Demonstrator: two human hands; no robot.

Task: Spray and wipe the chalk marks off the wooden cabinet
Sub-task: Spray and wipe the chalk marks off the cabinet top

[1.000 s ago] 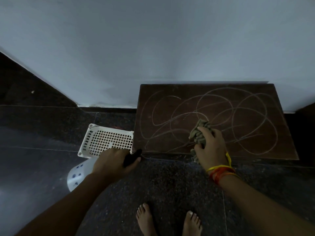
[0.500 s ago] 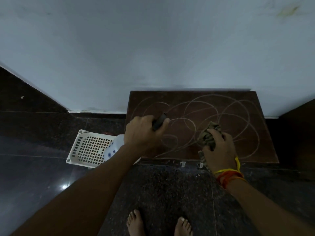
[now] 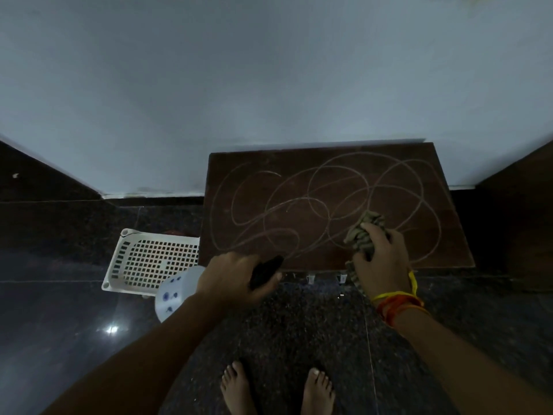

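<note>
A low dark wooden cabinet [image 3: 425,175] stands against the wall, its top covered with looping white chalk marks [image 3: 302,202]. My left hand [image 3: 233,278] grips a spray bottle by its black trigger head [image 3: 264,272], at the cabinet's front left corner; the white bottle body [image 3: 176,290] with blue dots points back to the left. My right hand [image 3: 380,256] clutches a bunched olive-green cloth [image 3: 363,232] on the cabinet's front right part, and a tail of the cloth hangs over the front edge.
A white perforated plastic basket [image 3: 149,260] lies on the dark speckled floor just left of the cabinet. My bare feet [image 3: 278,387] stand in front of the cabinet. A dark panel [image 3: 520,217] rises at the right, and a pale wall [image 3: 269,85] behind.
My left hand with the spray bottle rose over the cabinet's left part, then came back down to the front left corner. My right hand with the cloth stayed put on the cabinet.
</note>
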